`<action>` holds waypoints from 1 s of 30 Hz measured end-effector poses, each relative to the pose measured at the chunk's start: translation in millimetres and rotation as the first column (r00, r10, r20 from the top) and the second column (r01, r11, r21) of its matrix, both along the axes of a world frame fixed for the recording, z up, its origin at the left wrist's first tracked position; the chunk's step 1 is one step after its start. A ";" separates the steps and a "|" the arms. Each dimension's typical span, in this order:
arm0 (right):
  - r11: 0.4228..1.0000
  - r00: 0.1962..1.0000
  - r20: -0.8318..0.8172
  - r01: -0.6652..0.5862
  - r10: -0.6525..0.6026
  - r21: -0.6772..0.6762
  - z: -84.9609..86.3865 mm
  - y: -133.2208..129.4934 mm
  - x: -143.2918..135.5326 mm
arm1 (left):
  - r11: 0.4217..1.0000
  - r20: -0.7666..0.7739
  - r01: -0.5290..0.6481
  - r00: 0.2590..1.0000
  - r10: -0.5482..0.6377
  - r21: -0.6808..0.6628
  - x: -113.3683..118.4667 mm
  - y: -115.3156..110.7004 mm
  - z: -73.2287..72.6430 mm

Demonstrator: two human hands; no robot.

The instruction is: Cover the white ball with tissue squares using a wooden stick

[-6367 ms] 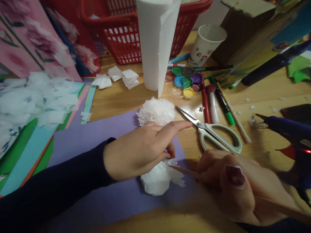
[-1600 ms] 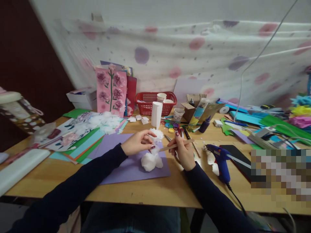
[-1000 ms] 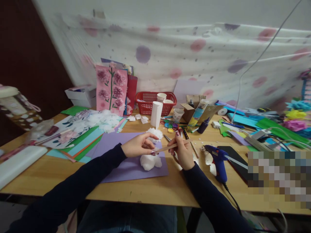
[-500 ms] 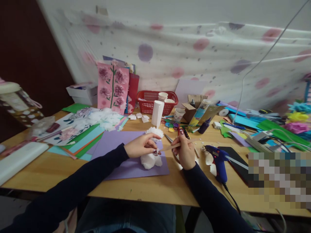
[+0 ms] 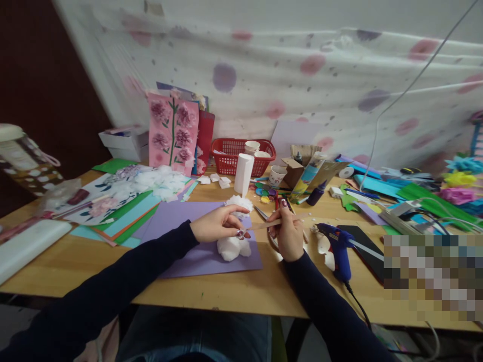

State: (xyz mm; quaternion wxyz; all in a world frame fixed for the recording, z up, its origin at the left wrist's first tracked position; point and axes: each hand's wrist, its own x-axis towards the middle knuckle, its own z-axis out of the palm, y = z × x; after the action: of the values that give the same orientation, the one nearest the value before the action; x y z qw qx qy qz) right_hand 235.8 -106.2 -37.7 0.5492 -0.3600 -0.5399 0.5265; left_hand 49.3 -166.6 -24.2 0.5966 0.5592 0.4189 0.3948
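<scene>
Over the purple paper (image 5: 181, 251), my left hand (image 5: 217, 224) is closed in a pinch. What its fingertips grip, at the end of a thin stick, is too small to make out. My right hand (image 5: 289, 236) holds that thin, flat, wooden-looking stick (image 5: 260, 225), pointing left toward the left fingertips. Just below the left hand lies a puffy white clump (image 5: 234, 249) of cotton or tissue on the paper. Behind the fingers a second ruffled white clump (image 5: 241, 202) is partly hidden. Scissors (image 5: 261, 213) lie beside my right hand.
A blue glue gun (image 5: 339, 251) with a cord rests at right. A white roll (image 5: 244, 175) stands before a red basket (image 5: 226, 163). Coloured sheets (image 5: 130, 221) and white fluffy pieces (image 5: 162, 182) lie left. A purple bottle (image 5: 317, 194) stands at the back right.
The stick's exposed part between my hands is now tilted a little differently, and the white bit at my left fingertips shows less. Both hands stay in nearly the same place.
</scene>
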 end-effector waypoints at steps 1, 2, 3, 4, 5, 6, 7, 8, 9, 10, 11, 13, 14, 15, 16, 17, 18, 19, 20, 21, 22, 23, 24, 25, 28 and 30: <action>1.000 1.000 -0.003 0.013 -0.013 0.008 0.3 0.4 0.4 | 1.000 -0.007 -0.017 1.000 0.017 0.000 -1.3 1.3 -0.2; 1.000 1.000 -0.005 0.022 -0.022 0.018 0.5 0.9 0.8 | 0.999 -0.020 -0.037 0.999 0.037 0.006 -2.9 2.9 0.0; 0.999 1.000 -0.003 0.026 -0.026 0.029 0.4 1.2 1.0 | 0.998 -0.041 -0.059 0.997 0.060 0.019 -5.1 4.8 0.7; 0.999 1.000 0.002 0.027 -0.027 0.039 0.0 1.4 1.1 | 0.996 -0.067 -0.081 0.994 0.083 0.040 -7.6 7.0 1.9; 0.999 1.000 0.011 0.024 -0.025 0.048 -0.7 1.5 1.0 | 0.993 -0.092 -0.103 0.990 0.109 0.064 -10.5 9.5 3.8; 0.998 1.000 0.021 0.019 -0.020 0.053 -1.9 1.3 0.7 | 0.988 -0.115 -0.125 0.984 0.135 0.088 -13.7 12.2 6.1; 0.998 0.999 0.034 0.013 -0.015 0.055 -3.4 1.0 0.3 | 0.984 -0.135 -0.144 0.978 0.158 0.108 -17.0 15.1 8.9; 0.998 0.999 0.048 0.008 -0.010 0.055 -5.2 0.5 -0.2 | 0.980 -0.154 -0.156 0.973 0.174 0.122 -20.2 18.0 11.9; 0.999 0.998 0.063 0.002 -0.005 0.052 -7.3 -0.1 -0.7 | 0.978 -0.172 -0.164 0.967 0.185 0.132 -23.2 21.0 14.8; 0.999 0.997 0.078 -0.002 -0.001 0.043 -9.3 -0.8 -1.1 | 0.976 -0.185 -0.164 0.964 0.189 0.142 -25.7 24.0 17.4; 0.999 0.996 0.093 -0.005 0.002 0.038 -11.3 -1.6 -1.4 | 0.979 -0.203 -0.146 0.964 0.174 0.145 -27.6 27.0 19.5; 0.999 0.992 0.124 -0.005 0.000 0.047 -14.2 -3.4 -1.3 | 0.983 -0.216 -0.119 0.965 0.148 0.141 -29.5 32.7 21.9; 0.998 0.990 0.142 -0.004 -0.005 0.066 -15.1 -4.5 -1.0 | 0.988 -0.214 -0.097 0.969 0.122 0.124 -29.4 35.2 22.0; 0.996 0.987 0.158 -0.001 -0.013 0.084 -15.5 -5.6 -0.5 | 0.992 -0.208 -0.076 0.973 0.096 0.103 -28.8 37.5 21.5; 0.995 0.985 0.173 0.004 -0.021 0.098 -15.6 -6.9 0.2 | 0.996 -0.200 -0.051 0.977 0.066 0.080 -27.9 39.7 20.5; 0.994 0.982 0.184 0.008 -0.027 0.107 -15.5 -8.1 1.1 | 0.998 -0.194 -0.025 0.980 0.036 0.058 -26.8 41.8 19.1; 0.994 0.980 0.194 0.011 -0.032 0.111 -15.1 -9.4 2.2 | 0.999 -0.189 0.000 0.982 0.009 0.044 -25.5 43.8 17.7; 0.993 0.978 0.207 0.004 -0.028 0.115 -14.5 -10.5 3.4 | 0.999 -0.186 0.023 0.982 -0.016 0.037 -24.2 45.9 16.3; 0.992 0.974 0.225 -0.012 -0.016 0.124 -13.9 -11.5 4.7 | 0.998 -0.182 0.045 0.983 -0.038 0.035 -22.9 48.0 15.2; 0.990 0.969 0.249 -0.039 0.004 0.138 -13.1 -12.3 6.1 | 0.997 -0.176 0.066 0.983 -0.059 0.037 -21.5 50.1 14.5; 0.985 0.961 0.277 -0.071 0.025 0.158 -12.5 -12.9 7.6 | 0.996 -0.170 0.086 0.982 -0.078 0.039 -20.1 52.2 14.3; 0.978 0.949 0.311 -0.108 0.048 0.180 -12.0 -13.4 9.1 | 0.994 -0.167 0.102 0.981 -0.094 0.038 -18.5 54.2 14.7; 0.970 0.936 0.346 -0.139 0.063 0.200 -11.7 -13.7 10.6 | 0.992 -0.167 0.118 0.980 -0.111 0.033 -16.8 56.1 15.6; 0.962 0.924 0.376 -0.158 0.066 0.220 -11.6 -13.8 12.0 | 0.991 -0.171 0.132 0.977 -0.126 0.025 -15.0 57.8 16.6; 0.946 0.907 0.419 -0.175 0.046 0.274 -12.4 -13.5 15.9 | 0.986 -0.202 0.167 0.965 -0.165 -0.010 -10.3 61.6 19.3; 0.923 0.903 0.425 -0.208 0.055 0.323 -12.2 -12.5 18.0 | 0.982 -0.219 0.186 0.957 -0.188 -0.033 -9.0 62.9 18.8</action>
State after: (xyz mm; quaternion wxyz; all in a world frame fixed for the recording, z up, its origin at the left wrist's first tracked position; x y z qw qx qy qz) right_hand 253.8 -118.7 -49.9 0.4432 -0.3171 -0.7534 0.3680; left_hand 40.3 -103.7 -5.4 0.5842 0.6332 0.4304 0.2693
